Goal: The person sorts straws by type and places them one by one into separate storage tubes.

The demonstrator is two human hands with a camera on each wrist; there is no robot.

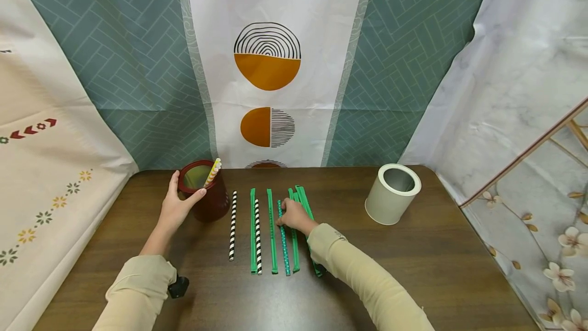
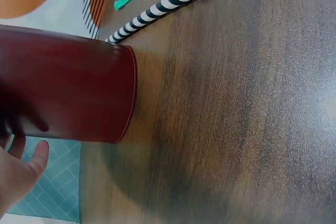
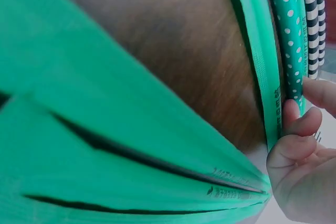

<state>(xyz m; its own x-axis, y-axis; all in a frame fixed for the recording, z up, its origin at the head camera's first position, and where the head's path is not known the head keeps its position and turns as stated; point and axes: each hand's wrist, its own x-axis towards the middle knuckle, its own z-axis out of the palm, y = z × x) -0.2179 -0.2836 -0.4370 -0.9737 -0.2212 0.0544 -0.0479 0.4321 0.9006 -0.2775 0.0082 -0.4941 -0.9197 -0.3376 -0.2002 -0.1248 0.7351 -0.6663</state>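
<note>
My left hand [image 1: 172, 211] grips the dark red canister [image 1: 212, 207] near its rim, thumb on the near side and fingers on the left. A few yellow-and-white straws [image 1: 213, 172] lean out of it. In the left wrist view the canister [image 2: 63, 82] hides part of that hand. With thumb and fingers my right hand [image 1: 297, 217] pinches a teal straw with white dots [image 1: 285, 249], which lies among the row on the table. The right wrist view shows the fingertips on either side of the dotted straw [image 3: 287, 30].
Left of the dotted straw lie black-and-white striped straws [image 1: 233, 226] and green-wrapped straws [image 1: 273, 239]. More green-wrapped straws [image 1: 304, 201] lie beside and under the right hand. A cream canister [image 1: 388, 201] stands on the table's right side. Patterned cloths [image 1: 390, 65] hang behind the brown table [image 1: 413, 259].
</note>
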